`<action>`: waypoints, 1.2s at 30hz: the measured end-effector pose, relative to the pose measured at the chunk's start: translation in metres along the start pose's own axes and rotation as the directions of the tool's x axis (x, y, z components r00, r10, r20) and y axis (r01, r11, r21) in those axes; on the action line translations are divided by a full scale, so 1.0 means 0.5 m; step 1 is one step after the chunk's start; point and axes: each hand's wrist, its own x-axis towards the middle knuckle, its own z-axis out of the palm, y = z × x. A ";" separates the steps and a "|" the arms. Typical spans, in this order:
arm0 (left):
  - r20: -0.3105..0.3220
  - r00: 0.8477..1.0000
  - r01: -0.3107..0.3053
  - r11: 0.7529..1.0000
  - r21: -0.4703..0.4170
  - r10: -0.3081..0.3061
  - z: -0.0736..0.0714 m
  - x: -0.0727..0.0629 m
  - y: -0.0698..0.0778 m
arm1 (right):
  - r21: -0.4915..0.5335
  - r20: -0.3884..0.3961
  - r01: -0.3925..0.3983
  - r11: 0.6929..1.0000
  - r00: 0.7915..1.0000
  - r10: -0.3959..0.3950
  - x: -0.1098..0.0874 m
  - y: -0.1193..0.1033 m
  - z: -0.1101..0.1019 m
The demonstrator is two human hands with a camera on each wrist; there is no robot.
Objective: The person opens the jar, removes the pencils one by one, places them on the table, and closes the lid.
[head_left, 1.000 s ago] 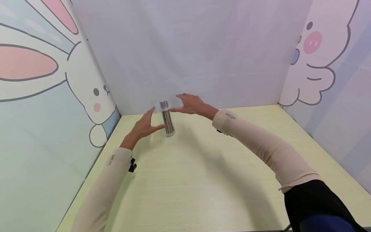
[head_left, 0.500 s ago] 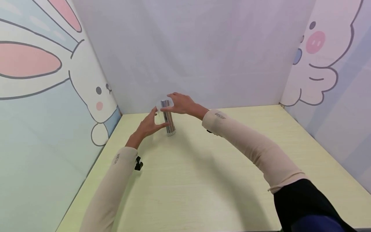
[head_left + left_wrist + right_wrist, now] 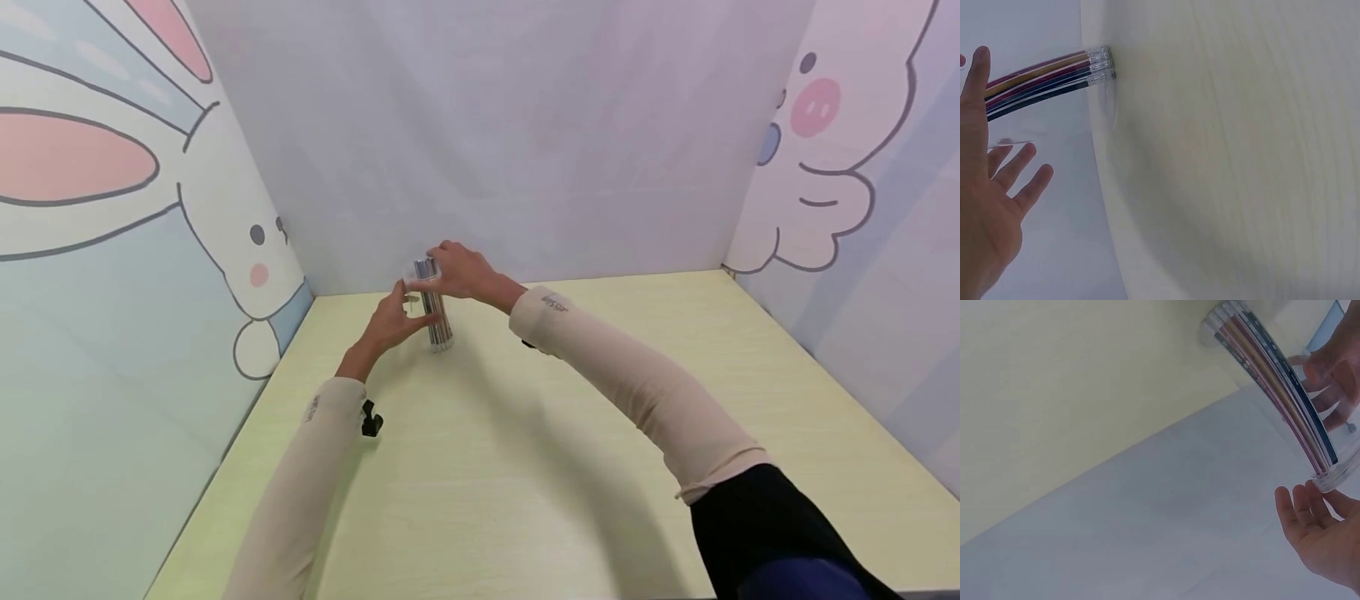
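A clear tube of pencils (image 3: 437,312) stands slightly tilted at the back of the table, its base close to the tabletop. The pencils, red, gold and dark, are bunched along one side of it. Low on the tube my left hand (image 3: 388,319) holds it, thumb in front; through the clear wall in the right wrist view, the left fingers (image 3: 1329,400) show behind. My right hand (image 3: 461,273) is at the top, thumb and fingers around the clear rim (image 3: 1329,480). In the left wrist view my left hand (image 3: 988,206) covers the tube's upper part.
The pale wooden table (image 3: 480,467) meets a grey back wall (image 3: 510,142). Side walls carry a cartoon rabbit (image 3: 232,242) at left and another white cartoon animal (image 3: 817,167) at right.
My right hand has moved left from beside the tube to its top, and the thumb now crosses in front. My left hand has shifted slightly right, closer around the tube.
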 end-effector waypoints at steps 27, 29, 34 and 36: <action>0.009 1.000 -0.028 0.998 -0.050 0.029 -0.015 0.001 -0.009 | 0.088 -0.076 0.030 0.996 0.997 -0.023 0.012 -0.003 0.018; 0.013 1.000 -0.020 0.999 -0.050 0.021 -0.016 0.000 -0.013 | 0.079 -0.083 0.031 0.996 0.996 -0.024 0.014 -0.006 0.019; 0.022 1.000 0.003 0.999 -0.044 -0.002 -0.016 -0.001 -0.016 | 0.079 -0.055 0.064 0.995 0.997 -0.060 0.017 -0.004 0.022; 0.020 1.000 0.000 0.999 -0.049 0.001 -0.014 0.001 -0.014 | 0.078 -0.058 0.071 0.994 0.996 -0.067 0.016 0.000 0.022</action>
